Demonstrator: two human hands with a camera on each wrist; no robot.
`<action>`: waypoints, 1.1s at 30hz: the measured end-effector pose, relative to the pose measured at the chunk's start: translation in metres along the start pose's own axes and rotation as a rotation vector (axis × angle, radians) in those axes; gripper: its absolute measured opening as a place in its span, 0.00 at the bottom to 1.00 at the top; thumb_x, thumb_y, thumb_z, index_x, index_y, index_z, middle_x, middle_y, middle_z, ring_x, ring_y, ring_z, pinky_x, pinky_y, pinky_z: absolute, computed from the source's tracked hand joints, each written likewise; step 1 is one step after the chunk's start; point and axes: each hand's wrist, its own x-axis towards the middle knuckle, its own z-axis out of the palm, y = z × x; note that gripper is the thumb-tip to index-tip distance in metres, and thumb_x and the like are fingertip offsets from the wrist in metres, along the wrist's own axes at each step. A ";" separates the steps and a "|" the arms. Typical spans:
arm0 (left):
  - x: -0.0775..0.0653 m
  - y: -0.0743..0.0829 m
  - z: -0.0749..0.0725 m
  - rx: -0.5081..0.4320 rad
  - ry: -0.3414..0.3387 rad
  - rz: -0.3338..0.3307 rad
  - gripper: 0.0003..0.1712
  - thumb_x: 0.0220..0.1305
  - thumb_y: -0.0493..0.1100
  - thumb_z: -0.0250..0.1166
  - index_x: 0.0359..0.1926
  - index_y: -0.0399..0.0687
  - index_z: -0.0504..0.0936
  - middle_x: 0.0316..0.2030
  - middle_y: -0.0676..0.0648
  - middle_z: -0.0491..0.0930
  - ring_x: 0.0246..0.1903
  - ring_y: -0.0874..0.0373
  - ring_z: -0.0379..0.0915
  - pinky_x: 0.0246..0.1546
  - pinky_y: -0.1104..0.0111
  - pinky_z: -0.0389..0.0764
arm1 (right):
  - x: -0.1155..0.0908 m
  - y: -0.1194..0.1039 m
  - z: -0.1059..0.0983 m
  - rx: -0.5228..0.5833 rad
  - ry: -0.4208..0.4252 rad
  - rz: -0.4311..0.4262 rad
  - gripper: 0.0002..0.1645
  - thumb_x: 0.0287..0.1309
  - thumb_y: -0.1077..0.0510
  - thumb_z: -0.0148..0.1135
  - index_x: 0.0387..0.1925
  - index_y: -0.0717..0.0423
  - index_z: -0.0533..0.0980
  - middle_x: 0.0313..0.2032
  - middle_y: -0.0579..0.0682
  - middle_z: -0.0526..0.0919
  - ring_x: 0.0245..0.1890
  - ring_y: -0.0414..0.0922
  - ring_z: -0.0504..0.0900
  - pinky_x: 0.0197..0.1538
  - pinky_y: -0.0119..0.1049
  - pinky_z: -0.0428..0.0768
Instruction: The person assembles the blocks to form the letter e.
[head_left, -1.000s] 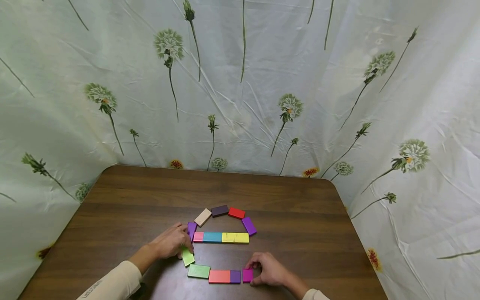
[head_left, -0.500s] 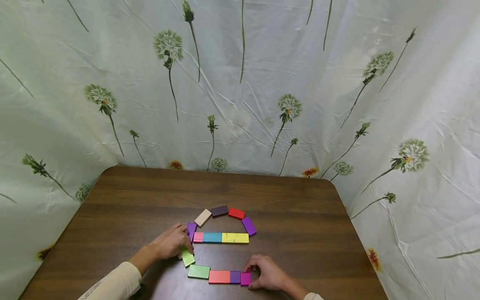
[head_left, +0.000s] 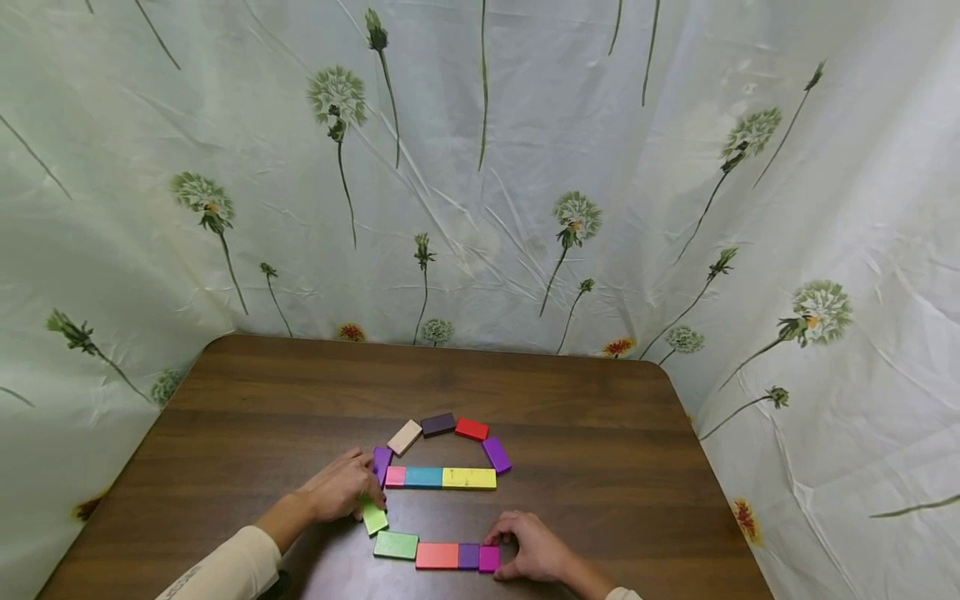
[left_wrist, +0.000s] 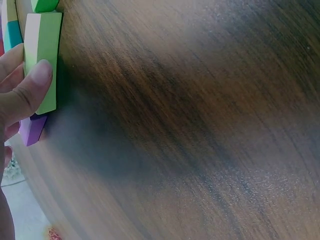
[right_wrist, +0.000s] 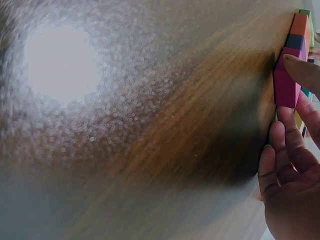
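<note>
My left hand (head_left: 341, 486) pinches a lime green block (head_left: 374, 517) at the left side of a loop of flat coloured blocks; in the left wrist view the thumb presses the lime block's side. My right hand (head_left: 531, 546) grips a magenta block (head_left: 489, 558) between thumb and fingers at the right end of the bottom row. The magenta block sits against a dark purple block (head_left: 468, 556), followed by an orange block (head_left: 437, 556) and a green block (head_left: 396, 545). A purple block (head_left: 382, 463) lies just beyond my left fingers, partly hidden.
A middle row holds a pink block (head_left: 395, 477), a teal block (head_left: 423, 477) and a yellow block (head_left: 468, 478). Above it arch beige (head_left: 405, 437), dark (head_left: 438, 425), red (head_left: 472, 429) and purple (head_left: 497, 455) blocks. A floral curtain (head_left: 465, 167) stands behind the wooden table (head_left: 600, 433).
My right hand has slid the magenta block left and slightly nearer, closing the gap to the dark purple block. My left hand has stayed on the lime green block.
</note>
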 end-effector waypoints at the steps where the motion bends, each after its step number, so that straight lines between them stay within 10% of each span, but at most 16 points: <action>1: 0.000 0.000 0.000 0.004 0.003 0.004 0.19 0.35 0.38 0.76 0.34 0.60 0.89 0.33 0.66 0.84 0.36 0.60 0.68 0.37 0.67 0.62 | 0.000 0.000 0.000 0.002 0.001 0.003 0.20 0.33 0.59 0.79 0.34 0.52 0.82 0.29 0.35 0.76 0.32 0.28 0.70 0.36 0.21 0.69; 15: -0.004 -0.003 0.000 0.083 0.057 0.079 0.21 0.32 0.37 0.76 0.34 0.59 0.88 0.33 0.65 0.84 0.36 0.60 0.72 0.40 0.65 0.67 | 0.006 0.001 -0.001 0.013 -0.018 -0.005 0.21 0.35 0.58 0.79 0.37 0.53 0.82 0.31 0.34 0.76 0.33 0.28 0.70 0.37 0.22 0.71; 33: -0.009 0.009 -0.002 0.087 -0.054 -0.050 0.23 0.43 0.34 0.74 0.42 0.58 0.87 0.44 0.58 0.82 0.40 0.59 0.67 0.39 0.65 0.68 | 0.012 0.003 -0.005 0.084 -0.055 0.015 0.24 0.36 0.57 0.80 0.40 0.55 0.81 0.31 0.37 0.78 0.33 0.27 0.71 0.37 0.23 0.72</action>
